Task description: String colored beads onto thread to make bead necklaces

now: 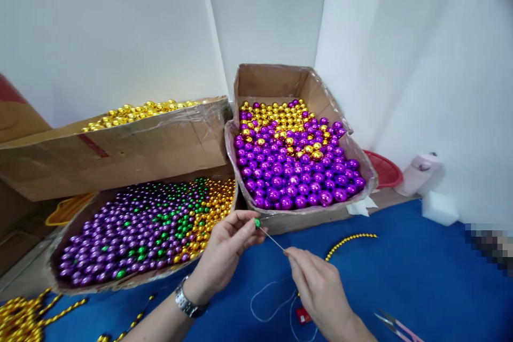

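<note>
Between the thumb and fingers of my left hand is a small shiny green bead. My right hand pinches a long thin needle, which slants up to the bead. Whether its tip has passed through the hole I cannot tell. Pale thread loops on the blue table below the right hand. Behind my left hand, a lined carton holds purple, green and gold beads. A second carton, just beyond both hands, contains larger purple and gold beads.
Another carton of gold beads stands at the back left. Gold bead strands lie front left, and a short gold string curves at right. Scissors and a small red item lie near the front. A red basket sits behind.
</note>
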A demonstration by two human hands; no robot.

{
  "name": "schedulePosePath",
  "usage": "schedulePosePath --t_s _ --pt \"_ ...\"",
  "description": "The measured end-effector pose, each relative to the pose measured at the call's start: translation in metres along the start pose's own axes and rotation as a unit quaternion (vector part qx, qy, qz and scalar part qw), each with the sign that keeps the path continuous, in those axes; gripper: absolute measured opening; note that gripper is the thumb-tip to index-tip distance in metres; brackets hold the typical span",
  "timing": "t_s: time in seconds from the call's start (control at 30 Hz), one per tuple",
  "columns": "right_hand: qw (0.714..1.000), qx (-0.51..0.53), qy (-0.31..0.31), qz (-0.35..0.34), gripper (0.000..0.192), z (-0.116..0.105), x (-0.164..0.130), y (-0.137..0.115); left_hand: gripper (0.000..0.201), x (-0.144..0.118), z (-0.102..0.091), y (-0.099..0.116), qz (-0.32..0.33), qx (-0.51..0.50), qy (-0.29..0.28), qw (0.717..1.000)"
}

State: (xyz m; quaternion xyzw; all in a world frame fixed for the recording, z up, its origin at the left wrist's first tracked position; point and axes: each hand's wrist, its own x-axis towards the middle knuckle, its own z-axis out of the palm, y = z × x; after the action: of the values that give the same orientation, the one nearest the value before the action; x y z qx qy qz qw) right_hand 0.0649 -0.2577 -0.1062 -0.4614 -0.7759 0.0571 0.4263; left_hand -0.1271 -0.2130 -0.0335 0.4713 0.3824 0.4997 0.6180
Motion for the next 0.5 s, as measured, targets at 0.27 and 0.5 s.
schedulePosePath --t_s 0.27,0.5 --pt "0.993 0.074 0.067 0.066 0.017 -0.016 0.005 0.025 0.029 0.142 0.053 0.042 0.234 0.498 -0.102 0.829" --pt "0.981 0.033 0.172 0.088 0.018 0.005 -0.005 0.059 0.042 0.293 0.113 0.014 0.278 0.604 -0.205 0.719"
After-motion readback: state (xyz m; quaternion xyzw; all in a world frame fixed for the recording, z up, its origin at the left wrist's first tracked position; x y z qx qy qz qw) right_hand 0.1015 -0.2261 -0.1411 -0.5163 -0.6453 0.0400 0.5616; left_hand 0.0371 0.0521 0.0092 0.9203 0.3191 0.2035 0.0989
